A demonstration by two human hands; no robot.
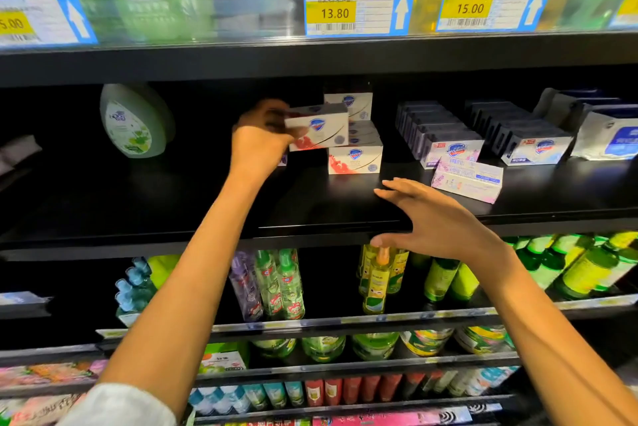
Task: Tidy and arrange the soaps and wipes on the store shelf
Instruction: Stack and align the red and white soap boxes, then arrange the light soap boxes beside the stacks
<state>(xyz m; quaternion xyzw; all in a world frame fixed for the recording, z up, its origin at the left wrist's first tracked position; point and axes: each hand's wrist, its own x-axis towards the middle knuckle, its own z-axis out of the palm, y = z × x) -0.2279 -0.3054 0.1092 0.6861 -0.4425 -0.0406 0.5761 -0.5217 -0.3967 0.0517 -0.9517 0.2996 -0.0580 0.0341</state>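
Reaching over the black shelf's front edge, the right hand is hovering with fingers spread, holding nothing, near a tilted lavender soap box. Further in, the left hand is gripping a white soap box above the shelf, just beside the stacked soap boxes. Wipes packs are sitting far right.

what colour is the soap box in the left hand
White with a red splash and a blue badge, on the soap box; head view.
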